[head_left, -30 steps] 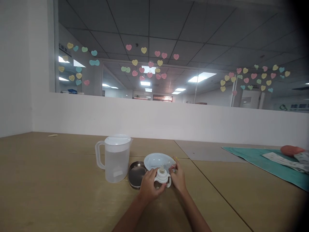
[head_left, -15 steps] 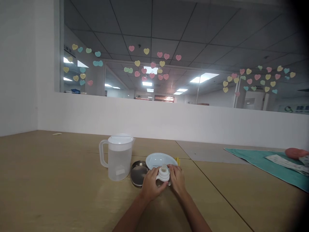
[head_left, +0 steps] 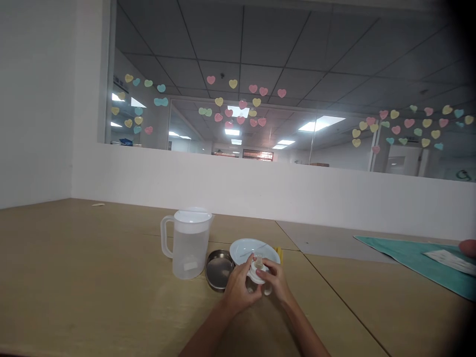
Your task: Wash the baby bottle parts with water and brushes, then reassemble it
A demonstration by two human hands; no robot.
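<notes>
Between my two hands is a white sippy cup (head_left: 256,275) with a translucent spout on top; its lower part is mostly hidden by my fingers. My left hand (head_left: 238,288) wraps round its left side, thumb low and fingertips up near the spout. My right hand (head_left: 278,282) grips the right side of the top, its fingers close to the base of the spout. A pale rounded piece shows just below the right fingers; I cannot tell whether it belongs to the cup. Right behind the cup sits a pale blue-white bowl (head_left: 241,246), partly covered by my hands.
A lidded translucent pitcher (head_left: 190,248) holding clear liquid stands to the left. Beside it is a round dark metal pan (head_left: 217,270). Something yellow (head_left: 279,255) lies behind my right hand. A teal cloth (head_left: 405,253) with a patterned cloth (head_left: 448,260) lies far right.
My right hand has shifted from the cup's side up onto its top by the spout. The cup looks turned and tilted slightly. The view has swung a little left.
</notes>
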